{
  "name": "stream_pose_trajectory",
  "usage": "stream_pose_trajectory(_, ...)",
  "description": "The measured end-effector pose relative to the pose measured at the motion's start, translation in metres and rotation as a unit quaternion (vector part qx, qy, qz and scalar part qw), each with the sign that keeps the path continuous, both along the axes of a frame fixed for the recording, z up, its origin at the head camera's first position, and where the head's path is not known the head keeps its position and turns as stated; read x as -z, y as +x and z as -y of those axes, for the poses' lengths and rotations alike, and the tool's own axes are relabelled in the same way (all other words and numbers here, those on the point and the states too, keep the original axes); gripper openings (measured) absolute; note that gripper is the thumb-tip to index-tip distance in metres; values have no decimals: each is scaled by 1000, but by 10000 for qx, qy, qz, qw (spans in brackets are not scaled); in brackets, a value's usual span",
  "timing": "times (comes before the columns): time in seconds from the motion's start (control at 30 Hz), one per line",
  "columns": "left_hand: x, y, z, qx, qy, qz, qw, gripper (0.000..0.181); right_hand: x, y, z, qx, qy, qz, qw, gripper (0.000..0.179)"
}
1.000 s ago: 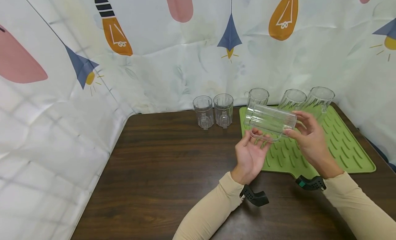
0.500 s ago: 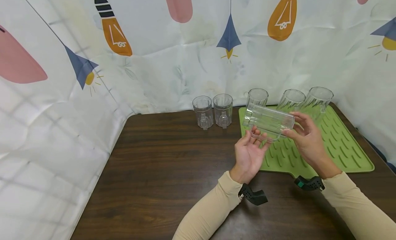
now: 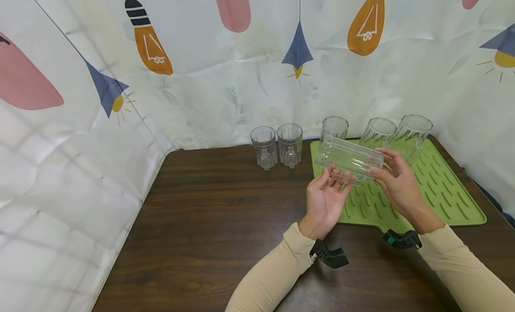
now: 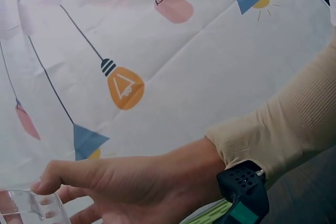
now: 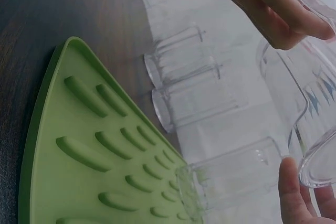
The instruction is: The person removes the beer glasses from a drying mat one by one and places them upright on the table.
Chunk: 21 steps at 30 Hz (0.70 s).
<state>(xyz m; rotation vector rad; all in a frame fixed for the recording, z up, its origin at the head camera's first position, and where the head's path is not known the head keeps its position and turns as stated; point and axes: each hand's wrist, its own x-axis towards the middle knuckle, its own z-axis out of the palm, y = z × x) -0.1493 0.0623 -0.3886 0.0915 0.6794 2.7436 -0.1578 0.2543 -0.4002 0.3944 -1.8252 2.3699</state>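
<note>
Little changes over the last second: the clear handled mug (image 3: pixel 356 159) stays up between both hands, lying nearly sideways, and appears only to turn a touch, its handle (image 3: pixel 354 182) on the lower side. That means the mug is being handled in the air and is set down on neither surface. It is above the rear left part of the green drying mat (image 3: pixel 452 200). The right hand (image 3: pixel 402 182) grips the end toward the mat's right edge; the left hand (image 3: pixel 325 204) seems to pinch the handle between thumb and fingers.

Nothing shows inside the held mug. Three similar mugs stand along the mat's rear edge: one (image 3: pixel 335 125) near its rear left corner, partly behind the held mug, and two side by side, the inner one (image 3: pixel 377 129) and the outer one (image 3: pixel 414 131), toward its rear right corner. Two more, the left mug (image 3: pixel 264 144) and its neighbour (image 3: pixel 289 143), stand near the rear edge of the table (image 3: pixel 209 222), left of the mat. No contents show in these; whether any stands mouth down is unclear.
</note>
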Motion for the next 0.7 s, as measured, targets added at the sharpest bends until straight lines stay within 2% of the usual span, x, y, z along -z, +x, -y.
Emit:
stream_pose_trajectory(0.2, -2, 2, 1, 140, -112, -188, 9997, 27, -3, 2, -2, -66, 151, 59, 9998, 48)
stream_pose_trajectory(0.4, -3, 4, 2, 260, -415, -749, 9960, 23, -4, 5, -6, -139, 400, 22, 9991, 51)
stream_pose_trajectory(0.7, -6, 8, 1, 329, -915, -1476, 9843, 23, -2, 4, -14, -90, 633, 33, 9980, 49)
